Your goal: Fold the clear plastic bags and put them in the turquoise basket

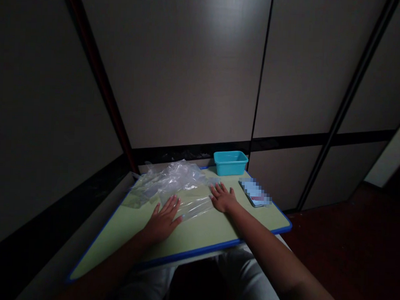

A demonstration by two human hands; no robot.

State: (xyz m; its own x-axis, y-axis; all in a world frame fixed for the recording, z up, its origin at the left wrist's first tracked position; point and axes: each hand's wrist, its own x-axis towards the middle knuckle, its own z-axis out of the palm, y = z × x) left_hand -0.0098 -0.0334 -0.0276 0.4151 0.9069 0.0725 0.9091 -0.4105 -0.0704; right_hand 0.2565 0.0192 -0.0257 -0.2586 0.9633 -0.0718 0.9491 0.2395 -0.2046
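A flat piece of clear plastic (196, 207) lies on the yellow-green tabletop (197, 235) between my two hands. My left hand (163, 221) rests palm down at its left end, fingers spread. At the right end, my right hand (222, 198) also lies flat with its fingers apart. Neither hand grips anything. Behind my left hand, a crumpled heap of clear plastic (172, 179) covers the back left of the table.
A turquoise basket (230, 164) stands at the back edge. To the right of my right hand lies a flat, phone-like object (255, 192), partly pixelated. The table has a blue rim, and dark-trimmed panels (189, 79) rise directly behind it.
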